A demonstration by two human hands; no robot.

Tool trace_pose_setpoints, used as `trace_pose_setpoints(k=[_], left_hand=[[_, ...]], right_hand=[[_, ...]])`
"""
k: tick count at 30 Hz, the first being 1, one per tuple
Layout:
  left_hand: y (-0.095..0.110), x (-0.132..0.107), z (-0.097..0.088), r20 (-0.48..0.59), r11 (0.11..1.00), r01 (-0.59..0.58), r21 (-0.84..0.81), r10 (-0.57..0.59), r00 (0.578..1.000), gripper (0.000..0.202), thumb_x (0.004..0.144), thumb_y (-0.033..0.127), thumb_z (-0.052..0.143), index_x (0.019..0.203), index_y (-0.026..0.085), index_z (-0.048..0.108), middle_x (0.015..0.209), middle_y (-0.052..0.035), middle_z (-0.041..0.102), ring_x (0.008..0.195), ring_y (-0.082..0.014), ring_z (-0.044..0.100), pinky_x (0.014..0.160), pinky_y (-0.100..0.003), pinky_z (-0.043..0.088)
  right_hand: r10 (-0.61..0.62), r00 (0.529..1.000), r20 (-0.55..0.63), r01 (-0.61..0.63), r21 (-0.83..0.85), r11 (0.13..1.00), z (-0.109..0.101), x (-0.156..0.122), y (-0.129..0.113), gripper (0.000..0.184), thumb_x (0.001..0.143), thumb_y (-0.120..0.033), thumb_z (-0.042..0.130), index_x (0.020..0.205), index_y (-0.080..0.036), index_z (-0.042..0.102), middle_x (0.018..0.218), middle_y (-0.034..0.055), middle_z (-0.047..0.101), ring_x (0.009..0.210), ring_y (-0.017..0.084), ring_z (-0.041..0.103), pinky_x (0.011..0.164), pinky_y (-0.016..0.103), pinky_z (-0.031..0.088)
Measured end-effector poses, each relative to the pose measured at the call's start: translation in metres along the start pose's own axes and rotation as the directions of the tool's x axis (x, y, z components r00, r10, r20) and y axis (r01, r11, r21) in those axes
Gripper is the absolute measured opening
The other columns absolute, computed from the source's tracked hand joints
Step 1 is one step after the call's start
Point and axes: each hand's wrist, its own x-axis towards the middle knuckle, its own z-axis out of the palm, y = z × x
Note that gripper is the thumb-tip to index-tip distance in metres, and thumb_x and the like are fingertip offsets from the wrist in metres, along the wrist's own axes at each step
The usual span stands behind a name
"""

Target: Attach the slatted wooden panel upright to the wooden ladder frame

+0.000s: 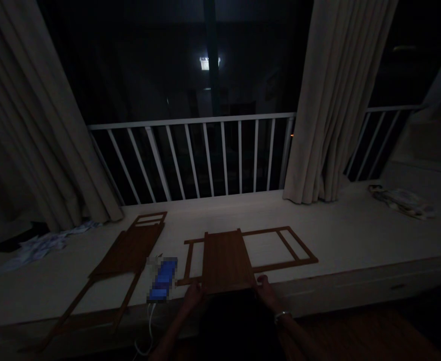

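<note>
1. Head view: left hand [193,295] and right hand [263,288] pinch the near corners of a flat brown wooden folding frame [228,260] on the white ledge [340,235]; uneven grip could skew it.
2. The left hand could snag the thin white cable [151,323], dragging the blue-lit rectangular phone [163,278].

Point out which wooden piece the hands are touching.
The rightmost wooden piece: left hand and right hand touch its panel's near corners; the leftmost piece lies untouched.

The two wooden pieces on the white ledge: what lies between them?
In the head view, a pixelated blue object lies between the left piece and the right piece, with a white cable at its near end.
</note>
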Motion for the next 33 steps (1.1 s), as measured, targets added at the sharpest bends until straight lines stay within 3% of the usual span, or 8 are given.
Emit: trace_pose_setpoints(k=[7,12,15,18,21,23,28,33], left_hand=[[0.006,0.000,-0.001,0.029,0.972,0.044,0.232,-0.052,0.998,0.032,0.078,0.043,0.037,0.077,0.014,0.050,0.076,-0.0073,0.061,0.073,-0.0176,0.057,0.058,-0.023,0.035],[0.002,-0.002,-0.011,-0.001,0.953,0.013,0.304,-0.014,1.000,0.042,0.073,0.051,0.042,0.088,0.013,0.052,0.084,-0.0117,0.061,0.081,-0.0236,0.057,0.066,-0.029,0.038],[0.011,0.008,-0.022,-0.099,0.943,-0.052,0.329,0.089,0.991,0.048,0.071,0.049,0.045,0.105,0.015,0.048,0.095,-0.0138,0.059,0.092,-0.0272,0.054,0.074,-0.034,0.038],[0.031,0.031,-0.026,-0.042,0.881,-0.292,0.372,0.330,0.943,0.041,0.077,0.043,0.039,0.109,0.017,0.047,0.108,-0.0125,0.054,0.103,-0.0252,0.049,0.084,-0.036,0.035],[0.051,0.060,-0.013,0.044,0.785,-0.475,0.398,0.501,0.864,0.042,0.081,0.038,0.035,0.118,0.019,0.042,0.126,-0.0095,0.042,0.117,-0.0219,0.037,0.095,-0.036,0.027],[0.058,0.080,0.001,0.051,0.748,-0.515,0.420,0.547,0.836,0.047,0.083,0.036,0.031,0.126,0.018,0.034,0.134,-0.0086,0.032,0.123,-0.0208,0.027,0.100,-0.038,0.020],[0.062,0.116,0.033,0.062,0.705,-0.512,0.491,0.558,0.828,0.054,0.085,0.042,0.022,0.131,0.014,0.025,0.139,-0.0088,0.021,0.129,-0.0222,0.012,0.103,-0.043,0.011],[0.055,0.127,0.045,0.042,0.714,-0.473,0.516,0.531,0.846,0.062,0.083,0.050,0.019,0.132,0.014,0.023,0.139,-0.0095,0.020,0.129,-0.0239,0.010,0.103,-0.045,0.010]], right_hand=[[-0.005,0.999,-0.051,0.000,-0.089,0.996,0.007,0.008,0.000,0.040,0.075,-0.054,0.038,0.092,-0.018,0.034,0.058,0.0001,0.058,0.052,0.015,0.055,0.049,0.023,0.037],[-0.128,0.987,-0.099,0.093,-0.296,0.951,-0.012,-0.001,-0.006,0.044,0.081,-0.051,0.030,0.106,-0.015,0.037,0.084,0.0125,0.062,0.074,0.021,0.060,0.063,0.028,0.039],[-0.214,0.972,-0.094,0.168,-0.355,0.920,-0.024,0.008,-0.016,0.046,0.081,-0.046,0.036,0.115,-0.015,0.038,0.099,0.0156,0.059,0.089,0.024,0.057,0.073,0.031,0.037],[-0.416,0.908,-0.043,0.345,-0.485,0.804,-0.018,0.032,-0.036,0.044,0.085,-0.039,0.030,0.120,-0.015,0.039,0.114,0.0161,0.051,0.103,0.025,0.049,0.084,0.034,0.033],[-0.583,0.801,0.139,0.534,-0.604,0.591,0.004,0.062,-0.059,0.042,0.086,-0.036,0.027,0.119,-0.016,0.043,0.126,0.0118,0.043,0.114,0.023,0.038,0.094,0.037,0.026],[-0.620,0.747,0.241,0.607,-0.628,0.487,0.023,0.081,-0.069,0.045,0.086,-0.037,0.026,0.124,-0.017,0.039,0.133,0.0087,0.034,0.121,0.021,0.029,0.099,0.038,0.018],[-0.617,0.744,0.256,0.588,-0.689,0.424,0.058,0.121,-0.074,0.049,0.087,-0.039,0.021,0.131,-0.018,0.027,0.138,0.0066,0.024,0.127,0.020,0.015,0.102,0.042,0.006],[-0.625,0.741,0.246,0.582,-0.699,0.414,0.067,0.138,-0.062,0.049,0.088,-0.039,0.017,0.132,-0.018,0.023,0.137,0.0070,0.025,0.127,0.020,0.017,0.101,0.044,0.006]])
